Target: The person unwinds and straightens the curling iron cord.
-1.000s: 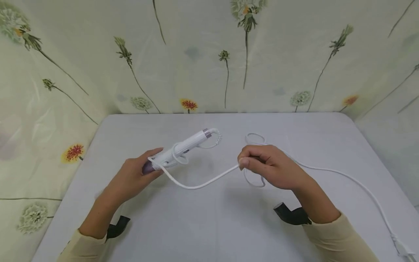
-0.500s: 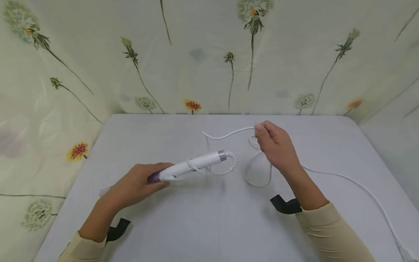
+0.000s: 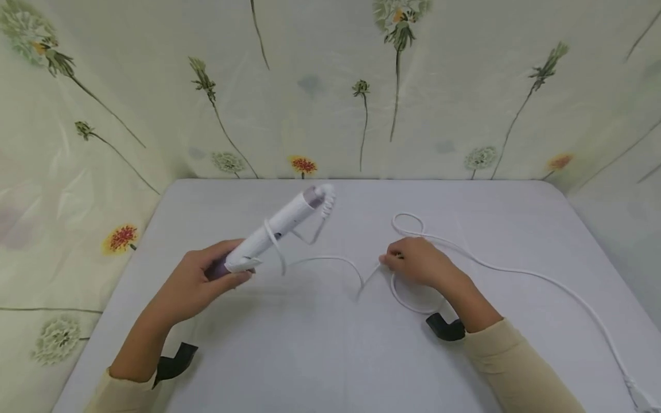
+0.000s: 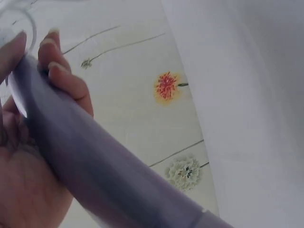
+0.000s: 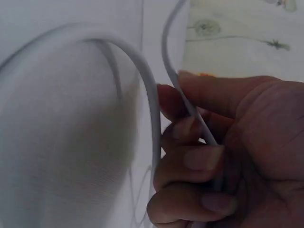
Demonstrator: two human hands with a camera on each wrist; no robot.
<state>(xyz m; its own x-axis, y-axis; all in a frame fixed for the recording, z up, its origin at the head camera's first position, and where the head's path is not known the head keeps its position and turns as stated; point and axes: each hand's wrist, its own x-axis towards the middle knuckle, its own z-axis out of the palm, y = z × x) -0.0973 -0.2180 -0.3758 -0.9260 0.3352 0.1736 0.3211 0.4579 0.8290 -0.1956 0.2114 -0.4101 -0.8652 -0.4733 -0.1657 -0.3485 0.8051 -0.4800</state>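
Observation:
A white-handled curling iron [image 3: 271, 232] with a purple barrel is held off the table by my left hand [image 3: 188, 287], its handle slanting up to the right. In the left wrist view, fingers curl round the purple barrel [image 4: 90, 147]. One turn of the white cord [image 3: 273, 241] loops round the handle, and a ribbed cord sleeve [image 3: 327, 201] bends from its end. My right hand [image 3: 420, 261] grips the cord low over the table; in the right wrist view the cord [image 5: 178, 90] passes through its curled fingers. Part of the barrel is hidden by the left hand in the head view.
Loose cord loops [image 3: 408, 221] lie around the right hand. The cord runs on to a white plug [image 3: 640, 396] at the lower right. A white-covered table [image 3: 320, 355] meets a flower-patterned curtain [image 3: 320, 115] behind. Black wrist mounts [image 3: 175, 361] sit at both cuffs.
My right hand rose with the cord towards the back, then came down nearer the front. The left hand tilted the curling iron flatter, then steeper again. A cord turn around the handle shifted.

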